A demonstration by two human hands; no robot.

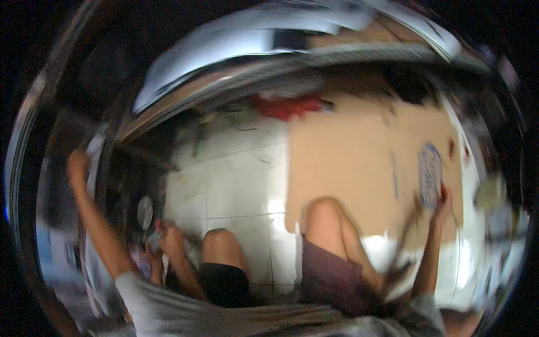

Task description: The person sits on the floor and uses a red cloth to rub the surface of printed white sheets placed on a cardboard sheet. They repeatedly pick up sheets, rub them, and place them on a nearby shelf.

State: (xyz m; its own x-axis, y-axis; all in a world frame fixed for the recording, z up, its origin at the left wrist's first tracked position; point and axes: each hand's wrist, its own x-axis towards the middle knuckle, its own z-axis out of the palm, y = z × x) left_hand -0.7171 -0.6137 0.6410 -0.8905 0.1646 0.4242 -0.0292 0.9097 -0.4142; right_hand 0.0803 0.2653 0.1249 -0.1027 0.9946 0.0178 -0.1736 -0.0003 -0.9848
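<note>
Cardboard sheet (348, 163), tan and flat, lies on the pale tiled floor (236, 180) at two o'clock from frame centre. Head view, heavily motion-blurred. Right hand (443, 205) rests at the sheet's four o'clock edge, touching a small blue-and-white printed package (430, 171), oblong in shape; the spread of its fingers cannot be told. Left hand (171, 238) sits at eight o'clock beside a bare knee (219, 241), near a dark object with a round pale disc (145, 212); whether its fingers grasp anything cannot be told. Another person's raised hand (77, 165) shows at nine o'clock. Red item (289, 105) lies at twelve o'clock.
</note>
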